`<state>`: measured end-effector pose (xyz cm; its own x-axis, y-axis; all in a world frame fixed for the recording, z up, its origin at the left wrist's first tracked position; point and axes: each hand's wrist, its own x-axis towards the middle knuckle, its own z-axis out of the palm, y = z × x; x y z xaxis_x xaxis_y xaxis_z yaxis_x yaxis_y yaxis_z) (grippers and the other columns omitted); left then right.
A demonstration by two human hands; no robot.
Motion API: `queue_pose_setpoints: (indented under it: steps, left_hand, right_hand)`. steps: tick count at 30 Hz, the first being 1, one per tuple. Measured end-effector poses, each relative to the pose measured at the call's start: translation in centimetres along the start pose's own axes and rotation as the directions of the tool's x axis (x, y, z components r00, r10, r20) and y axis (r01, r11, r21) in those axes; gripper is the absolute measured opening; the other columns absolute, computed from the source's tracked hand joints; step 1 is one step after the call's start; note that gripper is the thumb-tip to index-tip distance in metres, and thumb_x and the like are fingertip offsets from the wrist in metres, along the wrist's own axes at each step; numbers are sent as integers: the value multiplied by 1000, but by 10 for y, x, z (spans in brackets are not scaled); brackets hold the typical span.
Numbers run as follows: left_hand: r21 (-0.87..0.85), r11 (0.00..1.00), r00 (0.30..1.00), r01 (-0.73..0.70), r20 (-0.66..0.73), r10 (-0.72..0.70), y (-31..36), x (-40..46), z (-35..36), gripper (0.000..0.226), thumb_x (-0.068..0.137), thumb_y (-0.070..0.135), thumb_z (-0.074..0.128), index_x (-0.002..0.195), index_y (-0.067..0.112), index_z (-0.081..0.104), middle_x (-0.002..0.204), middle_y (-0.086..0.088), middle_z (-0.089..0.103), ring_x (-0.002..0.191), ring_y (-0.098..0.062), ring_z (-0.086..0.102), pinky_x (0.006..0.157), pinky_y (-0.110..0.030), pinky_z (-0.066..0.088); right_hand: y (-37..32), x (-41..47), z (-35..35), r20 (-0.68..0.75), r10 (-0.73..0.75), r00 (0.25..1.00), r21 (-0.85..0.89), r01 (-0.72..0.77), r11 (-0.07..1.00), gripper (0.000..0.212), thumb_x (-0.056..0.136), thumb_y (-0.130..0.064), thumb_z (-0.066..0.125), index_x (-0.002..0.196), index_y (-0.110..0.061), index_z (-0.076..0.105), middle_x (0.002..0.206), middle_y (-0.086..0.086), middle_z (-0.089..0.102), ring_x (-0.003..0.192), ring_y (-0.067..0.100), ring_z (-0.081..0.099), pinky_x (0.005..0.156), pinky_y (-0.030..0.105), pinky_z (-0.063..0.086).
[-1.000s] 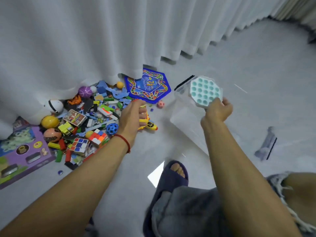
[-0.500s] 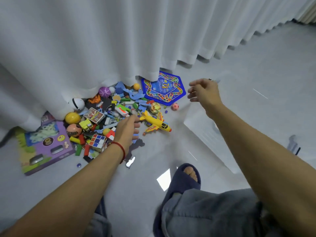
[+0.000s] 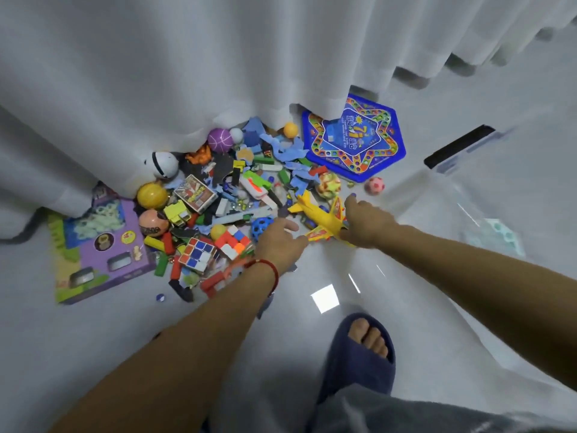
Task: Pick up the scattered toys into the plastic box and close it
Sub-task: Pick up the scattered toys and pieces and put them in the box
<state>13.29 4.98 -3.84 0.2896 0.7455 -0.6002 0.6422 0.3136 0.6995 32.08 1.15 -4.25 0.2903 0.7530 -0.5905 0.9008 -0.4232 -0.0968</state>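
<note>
Both hands reach into the middle of the frame, at the near edge of a heap of toys on a pale glossy floor. The right hand (image 3: 363, 221) lies on a yellow toy plane (image 3: 318, 218), its thumb at the plane's near side and one finger stretched past the body; whether the fingers actually close around the plane cannot be told. The left hand (image 3: 279, 242), with a red string bracelet (image 3: 271, 270) on its wrist, rests palm down just left of the plane's tail with its fingers loosely extended, holding nothing.

The clear plastic box (image 3: 487, 207) stands at the right of the frame with its lid off, and a pale teal bubble toy (image 3: 496, 237) lies inside it. The heap fills the centre left: a scrambled puzzle cube (image 3: 197, 254), a yellow ball (image 3: 152, 195), a purple ball (image 3: 220, 139), a blue holed ball (image 3: 261, 228) and many small bricks. A blue star game board (image 3: 354, 137) lies at the upper centre, partly under a white curtain (image 3: 187, 64). A purple toy carton (image 3: 100, 245) sits at the left. A foot in a dark blue slipper (image 3: 359, 367) shows at the bottom.
</note>
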Motion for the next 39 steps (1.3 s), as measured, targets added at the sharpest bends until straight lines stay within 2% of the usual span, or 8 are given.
queue_pose_setpoints:
  steps: [6,12,18,24,27,30,34,39]
  left_hand:
    - [-181,977,991,114,-47,-125,-2,18,26,25,80,26,67,103,21,58,85,-6,60,66,-23,57,62,-36,54]
    - [-274,961,972,35,-213,-97,18,-10,22,13,81,29,58,93,28,61,88,1,66,75,-22,65,67,-43,59]
    - [-484,842,967,-239,-41,251,80,-73,33,17,88,21,60,105,21,62,97,-1,65,80,-11,63,76,-39,57]
    - [162,656,676,-737,176,716,121,-104,51,50,79,36,60,128,26,56,131,8,53,121,-12,44,101,-26,34]
    - [284,622,682,-730,237,692,130,-101,56,52,80,31,63,131,23,54,136,3,51,129,-20,38,107,-32,32]
    - [449,566,715,-691,314,624,127,-90,43,59,82,31,64,138,20,47,136,-2,50,131,-25,36,107,-35,31]
    - [623,511,781,-592,287,555,135,-70,-10,77,82,38,62,148,18,28,144,-11,41,133,-33,32,108,-41,30]
    - [720,446,826,-531,324,461,130,-38,-70,83,82,44,62,151,22,23,150,-13,35,138,-34,30,112,-46,30]
  right_hand:
    - [7,4,66,-299,111,948,224,-43,974,33,90,-38,66,105,-12,51,99,12,65,86,33,62,68,41,52]
    - [7,-57,47,-521,112,846,397,124,909,29,93,-37,66,112,-16,60,102,2,61,80,19,54,66,31,42]
    - [37,-158,-16,-755,323,570,526,234,817,26,89,-38,70,106,-19,64,98,-3,65,85,15,57,73,30,46]
    - [134,-209,-42,-499,706,502,831,46,555,34,78,-53,72,93,-22,69,83,-7,72,77,15,62,70,34,50]
    - [166,-205,-35,-278,738,615,918,-57,393,33,80,-42,66,74,-11,74,67,9,65,55,22,53,65,38,51]
    - [182,-187,-32,-164,699,696,953,-71,295,32,93,-25,57,100,2,73,80,17,67,58,23,63,76,41,60]
    - [164,-170,-62,-366,652,664,752,-202,627,35,93,-11,44,117,-6,69,121,16,68,113,35,61,96,38,48]
    - [54,-129,-93,-666,237,707,527,221,821,28,91,-12,46,104,-17,70,96,-1,73,85,17,68,77,30,50]
